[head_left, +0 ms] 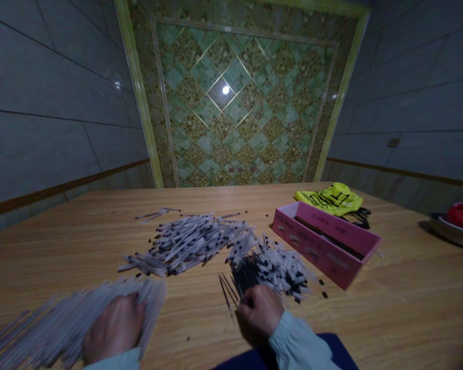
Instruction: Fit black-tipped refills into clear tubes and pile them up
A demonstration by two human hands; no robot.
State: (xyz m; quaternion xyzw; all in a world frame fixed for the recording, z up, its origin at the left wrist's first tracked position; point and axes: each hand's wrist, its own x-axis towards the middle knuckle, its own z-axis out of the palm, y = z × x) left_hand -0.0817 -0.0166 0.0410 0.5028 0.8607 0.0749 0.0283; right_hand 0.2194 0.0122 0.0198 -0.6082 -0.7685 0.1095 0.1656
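Note:
My left hand (114, 327) is closed, with its fingers curled down on a spread of long clear plastic tubes (42, 329) at the lower left. What sits between those fingers is hidden, and the tubes are blurred. Close to the pile's lower end, my right hand (261, 310) is closed in a pinch beside a bunch of thin black sticks (245, 272). Its fingertips are turned away, so what it grips cannot be made out. Right of the sticks lie short pale tubes with black caps (287, 270). Beyond, a large heap of capped narrow tubes (195, 236) covers mid-table.
A pink open box (316, 246) stands at the right of the wooden table (200, 334). Behind it are a yellow plastic bag (330, 198) and a dark cord. A metal bowl (451, 231) with something red sits at the far right. Loose black caps (324, 295) are scattered about.

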